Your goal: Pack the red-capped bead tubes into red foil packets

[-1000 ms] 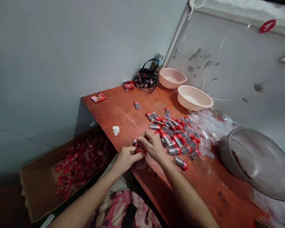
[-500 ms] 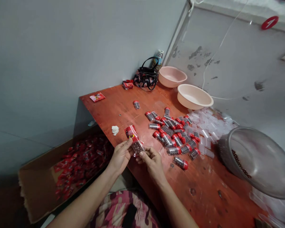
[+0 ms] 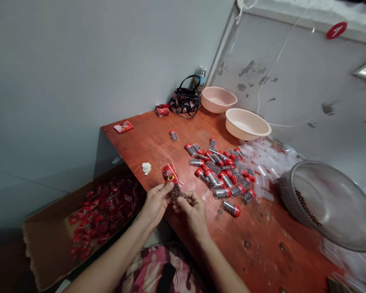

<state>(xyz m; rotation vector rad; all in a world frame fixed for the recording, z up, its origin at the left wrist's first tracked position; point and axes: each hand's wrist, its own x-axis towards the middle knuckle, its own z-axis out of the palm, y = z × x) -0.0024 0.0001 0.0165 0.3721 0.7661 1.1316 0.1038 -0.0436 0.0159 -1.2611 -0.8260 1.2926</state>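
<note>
Both my hands hold a red-printed clear packet (image 3: pixel 169 175) around a small jar of dark contents, pinched at its lower end just above the table's near edge. My left hand (image 3: pixel 156 203) grips it with the thumb on top. My right hand (image 3: pixel 193 211) pinches it from the other side. On the reddish wooden table (image 3: pixel 158 150), several red-capped jars of dark contents (image 3: pixel 222 175) lie in a loose heap to the right of my hands. One lone jar (image 3: pixel 173 135) stands farther back.
A cardboard box (image 3: pixel 45 240) of red packets sits left below the table. Transparent plastic pieces (image 3: pixel 262 162) lie beyond the jars, beside a grey colander (image 3: pixel 323 203) holding dark pieces. Two pink basins (image 3: pixel 247 124), a handbag (image 3: pixel 186 101) and a crumpled tissue (image 3: pixel 146 168) also stand about.
My hands have parted from their huddle around the packet, which now stands up between them, showing its red print. The view has shifted slightly; the table items have not moved.
</note>
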